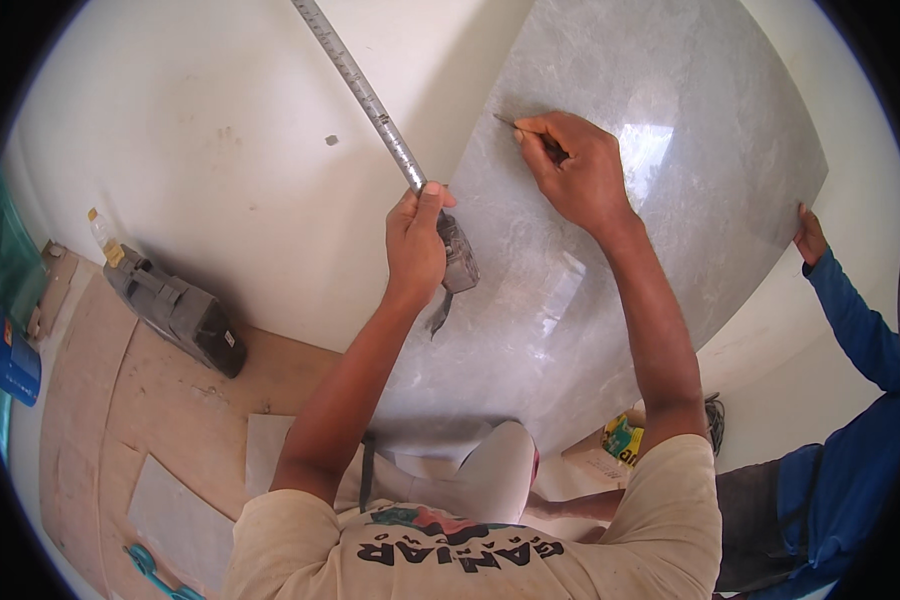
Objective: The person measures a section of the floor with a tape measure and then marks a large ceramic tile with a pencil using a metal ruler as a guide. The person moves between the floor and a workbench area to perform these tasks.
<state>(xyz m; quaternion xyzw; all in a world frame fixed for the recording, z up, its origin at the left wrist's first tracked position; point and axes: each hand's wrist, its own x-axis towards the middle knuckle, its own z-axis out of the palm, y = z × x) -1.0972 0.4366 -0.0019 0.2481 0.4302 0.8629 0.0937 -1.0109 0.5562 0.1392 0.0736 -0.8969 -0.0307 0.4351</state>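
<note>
The wall point(250, 110) backs the slab point(540, 240), my left fingers point(431, 192) gripping tape point(459, 258) by its edge, right fingers point(536, 125) pinching a tool point(504, 120) best kept steady.

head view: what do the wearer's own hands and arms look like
The left hand and right hand are ungloved; the forearms are bare, with no visible watch or cables. Short beige sleeves belong to a beige shirt with dark lettering and a coloured print.

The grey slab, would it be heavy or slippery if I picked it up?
Likely heavy for one person: the slab is large, and a co-worker's hand is at its right edge. Possibly slippery: it is glossy, with bright reflections. Probably stiff: no folds or creases show.
</note>
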